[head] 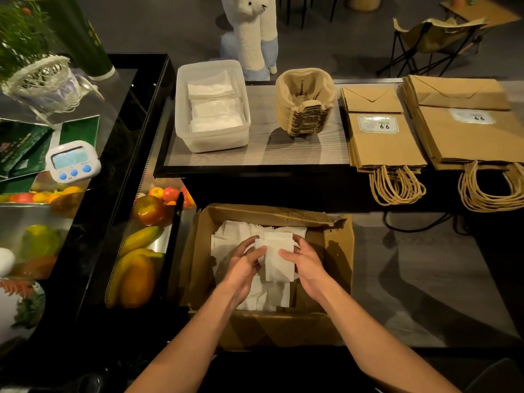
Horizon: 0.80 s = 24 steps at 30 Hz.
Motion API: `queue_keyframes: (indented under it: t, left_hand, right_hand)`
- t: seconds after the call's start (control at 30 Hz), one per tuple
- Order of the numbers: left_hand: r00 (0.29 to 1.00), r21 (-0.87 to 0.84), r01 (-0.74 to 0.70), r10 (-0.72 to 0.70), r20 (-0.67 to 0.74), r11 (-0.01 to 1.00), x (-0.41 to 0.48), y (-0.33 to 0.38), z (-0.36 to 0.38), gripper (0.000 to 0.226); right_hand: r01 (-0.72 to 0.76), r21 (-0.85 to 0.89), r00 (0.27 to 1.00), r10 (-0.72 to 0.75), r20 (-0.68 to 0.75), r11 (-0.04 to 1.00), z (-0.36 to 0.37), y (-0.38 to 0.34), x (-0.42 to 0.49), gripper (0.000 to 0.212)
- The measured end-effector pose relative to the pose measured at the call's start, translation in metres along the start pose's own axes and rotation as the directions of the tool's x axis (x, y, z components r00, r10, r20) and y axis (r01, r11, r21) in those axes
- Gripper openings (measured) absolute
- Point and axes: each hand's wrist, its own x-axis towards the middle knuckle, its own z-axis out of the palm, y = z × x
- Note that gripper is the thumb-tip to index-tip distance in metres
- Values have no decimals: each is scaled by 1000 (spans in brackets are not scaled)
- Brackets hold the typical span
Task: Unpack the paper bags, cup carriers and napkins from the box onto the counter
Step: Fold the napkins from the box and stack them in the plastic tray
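Both hands are down in the box (337,251); I see my left hand (241,268) and right hand (307,268) closed around one napkin stack (279,259) between them; loose napkins (235,234) lie underneath.

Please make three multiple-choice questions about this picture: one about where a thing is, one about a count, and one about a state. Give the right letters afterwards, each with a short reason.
1. Where does the stack of cup carriers stand?
A. inside the cardboard box
B. on the counter, between the plastic tub and the paper bags
C. on the floor next to the chair

2. How many stacks of paper bags lie on the counter?
A. one
B. two
C. four

3. What are the two hands doing?
A. holding a bundle of napkins over the box
B. resting flat on the counter
C. lifting a paper bag

Answers:
1. B: the plastic tub is on one side of it and the paper bags on the other.
2. B: a second, larger stack lies beside the first.
3. A: the left hand and right hand grip white napkins above the cardboard box.
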Motion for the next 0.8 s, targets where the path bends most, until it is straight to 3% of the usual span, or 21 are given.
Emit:
queue_keyframes:
  t: [0.17,0.23,0.3,0.43,0.53,0.63,0.7,0.8]
  left_hand:
    - [999,-20,14,-15,-44,1000,4,-4,-2,35]
    - [999,-21,0,-1,-45,1000,3,-2,0,29]
    - [995,62,-40,46,-89,997,3,-2,2,27]
    - [991,233,-74,99,-95,970,-4,-1,5,25]
    - [994,343,-74,99,-56,937,-4,-2,5,18]
    - [993,367,-91,110,-31,926,-1,-6,4,19]
    - [992,370,-81,109,-56,925,1,-6,4,21]
    - [991,294,-55,88,-101,954,2,-5,1,45]
  right_hand:
    - [-43,34,998,45,-49,998,-2,6,6,46]
    - [-77,121,996,83,-46,990,-5,8,8,47]
    - [-119,230,992,123,0,966,-8,9,9,53]
    - [-146,283,989,149,11,948,-11,8,10,68]
    - [-156,304,988,154,28,940,-9,5,7,55]
    - [-139,263,990,144,-1,955,-7,7,7,44]
    - [-125,244,990,139,-39,962,-7,9,8,50]
    - [-99,264,984,134,-118,959,-12,7,9,49]
